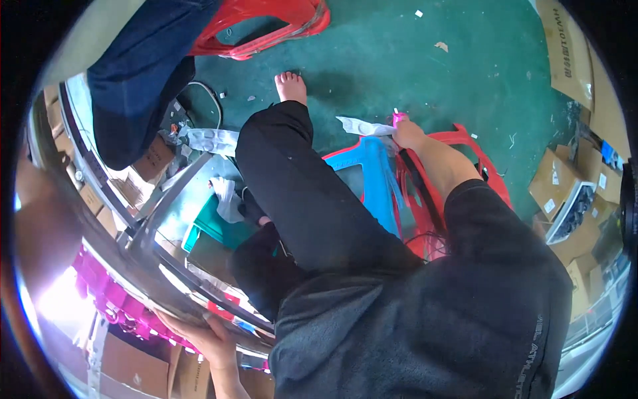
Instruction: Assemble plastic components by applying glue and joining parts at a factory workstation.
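Note:
My right hand (408, 134) reaches out above the stools, its fingers closed around a small bright pink object (400, 118) whose kind I cannot make out. A crumpled white plastic wrapper (365, 126) touches or sits just beside that hand; whether it is gripped too is unclear. Below it stand a blue plastic stool (377, 174) and a red plastic stool (488, 165). On my left, my left hand (203, 338) lies with fingers stretched along the curved table edge (183, 307), holding nothing visible. Several magenta pieces (126, 307) sit right by its fingertips.
A co-worker's dark-trousered leg (136, 86) and another red stool (286, 30) are at upper left. Under the table stand a teal bin (216, 226) and clear plastic packaging (211, 141). Cardboard boxes (561, 183) pile up at right. Scraps dot the green floor (379, 60).

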Tool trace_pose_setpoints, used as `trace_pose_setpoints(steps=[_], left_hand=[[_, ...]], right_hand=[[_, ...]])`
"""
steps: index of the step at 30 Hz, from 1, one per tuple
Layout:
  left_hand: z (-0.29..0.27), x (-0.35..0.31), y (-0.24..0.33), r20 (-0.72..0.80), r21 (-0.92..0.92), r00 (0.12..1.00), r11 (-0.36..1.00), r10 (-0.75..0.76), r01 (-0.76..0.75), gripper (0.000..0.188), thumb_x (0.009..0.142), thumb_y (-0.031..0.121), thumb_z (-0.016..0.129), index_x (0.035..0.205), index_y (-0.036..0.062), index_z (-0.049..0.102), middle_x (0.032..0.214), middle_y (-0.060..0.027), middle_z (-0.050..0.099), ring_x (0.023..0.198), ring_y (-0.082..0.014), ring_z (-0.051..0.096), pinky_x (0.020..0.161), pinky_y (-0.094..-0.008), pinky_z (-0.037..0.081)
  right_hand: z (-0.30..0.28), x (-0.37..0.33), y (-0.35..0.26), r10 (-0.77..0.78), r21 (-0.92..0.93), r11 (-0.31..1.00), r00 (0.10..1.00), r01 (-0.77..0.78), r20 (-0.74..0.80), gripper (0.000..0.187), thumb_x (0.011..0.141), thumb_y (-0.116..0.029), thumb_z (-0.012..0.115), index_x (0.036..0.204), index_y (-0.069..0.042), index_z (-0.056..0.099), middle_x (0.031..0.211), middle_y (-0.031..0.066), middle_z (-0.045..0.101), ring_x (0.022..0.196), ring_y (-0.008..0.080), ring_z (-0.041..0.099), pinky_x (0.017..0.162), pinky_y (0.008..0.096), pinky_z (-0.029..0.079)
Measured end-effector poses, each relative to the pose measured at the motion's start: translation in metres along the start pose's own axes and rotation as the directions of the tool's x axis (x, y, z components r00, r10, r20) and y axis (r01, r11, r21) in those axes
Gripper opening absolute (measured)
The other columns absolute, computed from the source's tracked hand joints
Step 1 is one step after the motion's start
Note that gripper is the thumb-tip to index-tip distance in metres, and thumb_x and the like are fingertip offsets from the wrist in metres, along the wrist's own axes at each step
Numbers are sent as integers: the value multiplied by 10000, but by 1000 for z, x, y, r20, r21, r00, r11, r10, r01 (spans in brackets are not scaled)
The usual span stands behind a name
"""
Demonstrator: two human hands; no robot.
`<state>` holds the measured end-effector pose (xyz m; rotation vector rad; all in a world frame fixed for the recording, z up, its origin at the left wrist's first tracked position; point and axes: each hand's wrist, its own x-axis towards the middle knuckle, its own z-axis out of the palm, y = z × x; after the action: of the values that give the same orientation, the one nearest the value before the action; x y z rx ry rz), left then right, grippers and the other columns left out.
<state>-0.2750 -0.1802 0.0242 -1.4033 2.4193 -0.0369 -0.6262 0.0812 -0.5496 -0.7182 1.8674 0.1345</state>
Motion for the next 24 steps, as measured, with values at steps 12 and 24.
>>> trace_pose_setpoints(steps=[12,24], left_hand=[[5,5,-9,87,23,994,997,71,-73,829,919,60,403,1607,18,-58,1627,-335,25,1481,-564,141,1157,-660,226],[4,5,-8,128,92,988,991,83,-96,778,974,77,364,1598,20,-97,1586,-371,61,1448,-589,185,1100,-657,334]], right_hand=[[19,17,15,104,54,993,995,-103,-5,364,894,-185,531,1184,-20,678,1304,241,588,1037,463,665,880,534,554],[53,55,43,-7,69,998,1000,8,-14,348,875,-184,545,1097,50,675,1193,304,631,1007,485,642,888,522,541]])
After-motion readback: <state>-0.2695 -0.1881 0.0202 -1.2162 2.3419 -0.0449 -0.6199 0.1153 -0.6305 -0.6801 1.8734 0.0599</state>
